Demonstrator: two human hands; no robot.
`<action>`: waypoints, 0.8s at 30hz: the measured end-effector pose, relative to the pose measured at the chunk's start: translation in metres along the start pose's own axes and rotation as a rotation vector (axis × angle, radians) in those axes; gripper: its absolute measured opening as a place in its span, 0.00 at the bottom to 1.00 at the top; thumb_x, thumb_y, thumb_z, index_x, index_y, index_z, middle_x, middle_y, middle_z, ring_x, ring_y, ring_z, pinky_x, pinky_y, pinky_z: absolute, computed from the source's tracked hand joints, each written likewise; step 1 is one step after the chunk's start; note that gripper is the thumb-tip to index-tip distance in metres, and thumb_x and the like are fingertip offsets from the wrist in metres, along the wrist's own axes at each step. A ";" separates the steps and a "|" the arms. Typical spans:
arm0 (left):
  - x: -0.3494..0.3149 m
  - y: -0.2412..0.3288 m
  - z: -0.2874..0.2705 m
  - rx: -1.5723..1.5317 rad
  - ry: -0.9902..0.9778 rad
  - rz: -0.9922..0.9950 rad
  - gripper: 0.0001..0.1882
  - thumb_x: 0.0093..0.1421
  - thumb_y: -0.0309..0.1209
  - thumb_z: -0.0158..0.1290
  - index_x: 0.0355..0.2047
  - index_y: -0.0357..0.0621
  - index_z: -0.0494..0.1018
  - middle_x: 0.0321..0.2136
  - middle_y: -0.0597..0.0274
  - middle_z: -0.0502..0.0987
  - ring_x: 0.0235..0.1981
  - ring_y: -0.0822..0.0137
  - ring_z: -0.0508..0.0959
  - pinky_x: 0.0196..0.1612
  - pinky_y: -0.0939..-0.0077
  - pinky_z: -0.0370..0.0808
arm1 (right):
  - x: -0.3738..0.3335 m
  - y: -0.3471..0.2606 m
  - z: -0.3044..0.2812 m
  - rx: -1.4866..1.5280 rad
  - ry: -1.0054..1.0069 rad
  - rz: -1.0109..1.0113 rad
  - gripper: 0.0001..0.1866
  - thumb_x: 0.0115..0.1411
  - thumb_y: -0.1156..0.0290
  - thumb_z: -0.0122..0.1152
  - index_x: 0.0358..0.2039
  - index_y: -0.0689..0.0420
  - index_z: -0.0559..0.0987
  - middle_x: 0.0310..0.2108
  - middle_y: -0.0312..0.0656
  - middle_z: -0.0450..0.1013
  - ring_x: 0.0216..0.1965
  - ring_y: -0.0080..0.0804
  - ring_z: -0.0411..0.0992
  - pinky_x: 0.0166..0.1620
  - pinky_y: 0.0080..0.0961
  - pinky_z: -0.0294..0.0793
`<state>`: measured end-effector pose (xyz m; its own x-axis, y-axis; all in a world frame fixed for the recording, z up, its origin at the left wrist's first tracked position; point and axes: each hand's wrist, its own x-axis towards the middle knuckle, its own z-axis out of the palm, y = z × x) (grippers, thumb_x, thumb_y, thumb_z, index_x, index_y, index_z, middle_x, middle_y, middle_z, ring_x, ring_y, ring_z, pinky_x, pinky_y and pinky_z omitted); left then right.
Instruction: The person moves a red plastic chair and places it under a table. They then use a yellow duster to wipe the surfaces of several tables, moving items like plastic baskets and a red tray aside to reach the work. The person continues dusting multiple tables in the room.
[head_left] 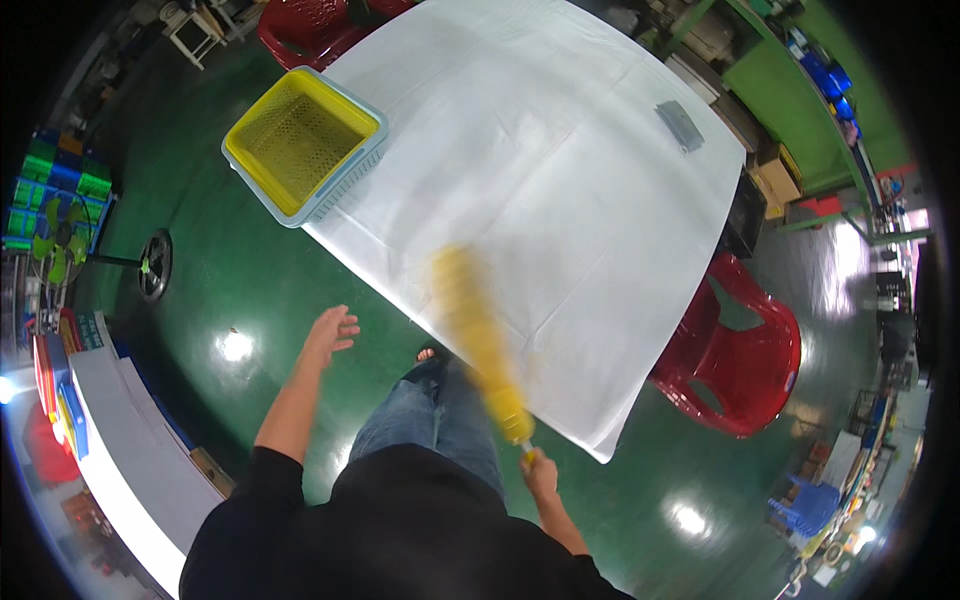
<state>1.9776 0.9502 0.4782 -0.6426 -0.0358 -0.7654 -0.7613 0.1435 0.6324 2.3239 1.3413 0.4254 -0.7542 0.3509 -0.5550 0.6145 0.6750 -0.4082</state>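
My right hand [541,474] is closed round the short handle of a long, thick yellow thing [482,345] that looks like a duster. Motion blurs its far end, which reaches up and leftward over the near edge of a table covered in white cloth [560,200]. I cannot tell whether it touches the cloth. Out to the left, my left hand [333,330] hangs over the green floor with nothing in it, fingers apart. At the table's left corner sits a yellow perforated basket [300,135], nested in a light blue one [375,140].
A grey flat piece [681,126] lies on the cloth at the far right. Red plastic chairs stand at the right side [735,360] and the far left [320,30]. A fan [62,243] is on the left, above a long white surface [130,430]. Cartons [775,175] sit beyond the table.
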 end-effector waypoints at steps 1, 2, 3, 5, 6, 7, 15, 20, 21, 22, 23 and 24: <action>0.008 0.009 0.001 -0.036 0.011 0.004 0.24 0.62 0.47 0.42 0.53 0.46 0.60 0.44 0.60 0.71 0.42 0.65 0.74 0.43 0.62 0.71 | -0.005 0.005 -0.007 -0.180 -0.181 -0.031 0.11 0.51 0.62 0.58 0.30 0.53 0.72 0.23 0.49 0.72 0.26 0.52 0.72 0.30 0.42 0.70; 0.017 0.021 0.002 -0.130 0.002 0.025 0.26 0.62 0.48 0.42 0.54 0.46 0.59 0.46 0.59 0.70 0.43 0.64 0.73 0.43 0.60 0.71 | 0.002 0.009 -0.020 -0.135 -0.197 -0.134 0.11 0.50 0.62 0.59 0.30 0.52 0.72 0.23 0.48 0.72 0.27 0.51 0.72 0.30 0.42 0.71; 0.026 0.034 0.002 -0.203 0.010 0.046 0.27 0.61 0.49 0.43 0.55 0.46 0.59 0.47 0.58 0.69 0.45 0.63 0.72 0.44 0.59 0.71 | 0.019 0.012 -0.033 -0.130 -0.211 -0.200 0.11 0.50 0.61 0.59 0.30 0.51 0.72 0.23 0.47 0.73 0.27 0.49 0.72 0.30 0.42 0.71; 0.041 0.060 0.004 -0.355 0.056 0.096 0.31 0.60 0.52 0.44 0.57 0.47 0.56 0.51 0.54 0.65 0.49 0.59 0.68 0.45 0.55 0.70 | 0.073 0.007 -0.060 -0.141 -0.141 -0.312 0.13 0.49 0.58 0.61 0.30 0.51 0.71 0.22 0.44 0.72 0.27 0.46 0.73 0.29 0.41 0.70; 0.046 0.070 0.007 -0.438 0.091 0.120 0.33 0.59 0.53 0.45 0.58 0.48 0.54 0.53 0.53 0.62 0.51 0.57 0.66 0.46 0.53 0.70 | 0.107 -0.001 -0.076 -0.135 -0.022 -0.316 0.13 0.51 0.57 0.59 0.30 0.52 0.71 0.22 0.46 0.72 0.26 0.48 0.72 0.29 0.41 0.70; 0.052 0.080 0.008 -0.516 0.127 0.155 0.36 0.58 0.55 0.46 0.60 0.48 0.52 0.56 0.51 0.59 0.53 0.55 0.64 0.47 0.52 0.69 | 0.147 -0.016 -0.093 -0.239 0.107 -0.211 0.14 0.54 0.56 0.55 0.29 0.55 0.71 0.22 0.49 0.71 0.25 0.51 0.71 0.29 0.43 0.69; 0.124 0.142 -0.067 -0.500 0.496 0.131 0.50 0.46 0.59 0.57 0.63 0.56 0.46 0.63 0.51 0.45 0.59 0.45 0.55 0.51 0.37 0.61 | 0.381 -0.184 -0.221 0.637 0.441 0.026 0.15 0.56 0.62 0.56 0.24 0.62 0.69 0.14 0.40 0.65 0.12 0.28 0.64 0.16 0.26 0.65; 0.180 0.148 -0.119 -0.322 0.520 0.108 0.41 0.45 0.44 0.62 0.56 0.45 0.59 0.52 0.51 0.64 0.51 0.50 0.67 0.47 0.44 0.66 | 0.412 -0.221 -0.226 0.809 0.355 0.104 0.15 0.56 0.62 0.57 0.24 0.61 0.68 0.13 0.37 0.64 0.10 0.25 0.63 0.14 0.23 0.64; 0.186 0.147 -0.120 -0.237 0.581 0.071 0.38 0.44 0.41 0.63 0.54 0.41 0.62 0.49 0.51 0.69 0.48 0.51 0.70 0.45 0.47 0.68 | 0.419 -0.222 -0.225 0.767 0.365 0.089 0.14 0.56 0.63 0.57 0.24 0.61 0.68 0.13 0.37 0.64 0.11 0.25 0.64 0.14 0.23 0.64; 0.189 0.145 -0.121 -0.221 0.599 0.178 0.36 0.43 0.38 0.63 0.52 0.38 0.63 0.47 0.50 0.70 0.46 0.52 0.71 0.45 0.51 0.69 | 0.424 -0.220 -0.221 0.745 0.355 0.103 0.14 0.55 0.63 0.57 0.24 0.61 0.68 0.12 0.37 0.64 0.11 0.26 0.64 0.15 0.23 0.64; 0.189 0.144 -0.120 -0.199 0.623 0.209 0.35 0.43 0.36 0.63 0.50 0.36 0.64 0.45 0.48 0.71 0.45 0.52 0.72 0.44 0.54 0.70 | 0.428 -0.219 -0.214 0.728 0.348 0.144 0.13 0.55 0.64 0.57 0.24 0.61 0.68 0.12 0.38 0.64 0.11 0.26 0.65 0.15 0.24 0.65; 0.185 0.141 -0.121 -0.172 0.638 0.235 0.33 0.42 0.33 0.63 0.48 0.33 0.65 0.43 0.47 0.72 0.43 0.53 0.74 0.44 0.57 0.70 | 0.426 -0.217 -0.204 0.604 0.337 0.099 0.13 0.55 0.64 0.57 0.24 0.60 0.69 0.12 0.38 0.65 0.11 0.26 0.65 0.15 0.24 0.65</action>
<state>1.7407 0.8444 0.4401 -0.6770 -0.6045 -0.4199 -0.5652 0.0617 0.8226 1.8219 1.4766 0.4255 -0.6587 0.6401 -0.3955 0.6316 0.1848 -0.7529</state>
